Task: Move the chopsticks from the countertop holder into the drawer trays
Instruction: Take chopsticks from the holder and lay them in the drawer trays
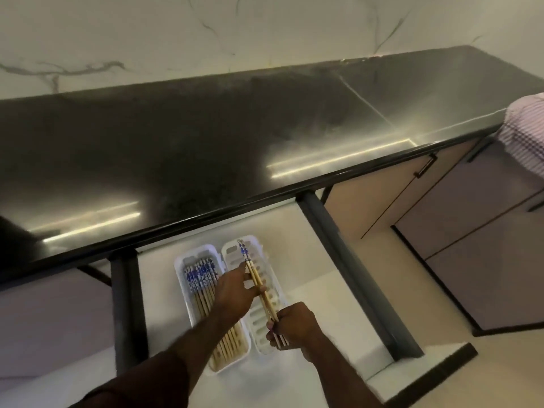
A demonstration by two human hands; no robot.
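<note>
- A long dark countertop (206,148) runs across the view, glossy, with bright strips of light reflected on it.
- Behind it stands a pale marble wall (147,33) with thin grey veins.
- A faint seam (368,98) crosses the counter surface on the right.
- Below the counter are beige and mauve cabinet doors (471,231) with slim dark handles (424,166).
- A checked pink cloth (527,128) shows at the right edge.
- The whole picture is dim and somewhat blurred.

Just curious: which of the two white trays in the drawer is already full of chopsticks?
The left tray; the right tray shows bare slots under the held chopsticks.
</note>
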